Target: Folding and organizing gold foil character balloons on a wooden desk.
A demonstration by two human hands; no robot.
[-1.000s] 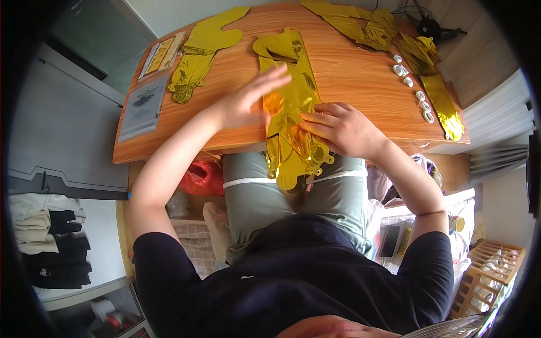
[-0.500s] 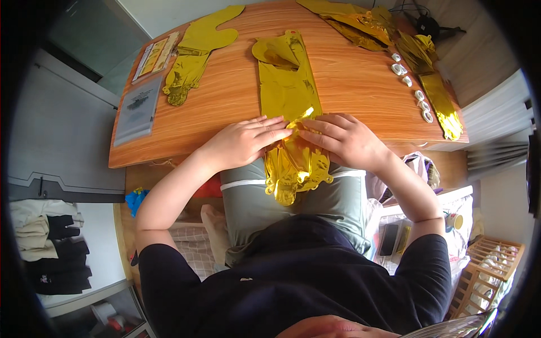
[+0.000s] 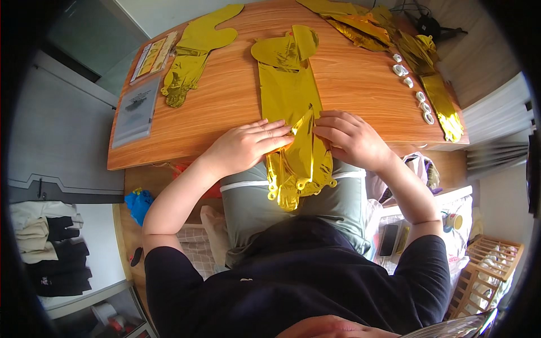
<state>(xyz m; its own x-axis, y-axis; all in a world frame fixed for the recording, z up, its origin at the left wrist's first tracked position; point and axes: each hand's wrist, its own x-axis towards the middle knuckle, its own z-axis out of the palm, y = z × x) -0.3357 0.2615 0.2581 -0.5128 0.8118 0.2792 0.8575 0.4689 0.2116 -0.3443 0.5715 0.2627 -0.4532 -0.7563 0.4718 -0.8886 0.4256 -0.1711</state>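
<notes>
A flat, uninflated gold foil balloon runs from the middle of the table over its front edge, with its crumpled, tabbed end hanging above my lap. My left hand rests on its left side near the edge, fingers stretched and lying flat. On the right side, my right hand has its fingers bent and closed on the foil. Between the two hands a fold of foil stands up, shiny on one face. My right thumb is partly hidden. At the far end a small flap lies turned to the right.
Another flat gold balloon lies at the back left, near a picture card and a clear plastic sleeve. More gold foil stretches along the right edge. Beside it are several small white coils. A black cabled device sits at the back right.
The balloon's far flap has opened out to the right, and its middle lies smoother. A taller fold now stands between my hands. My right hand has shifted slightly right, its fingers more bent.
</notes>
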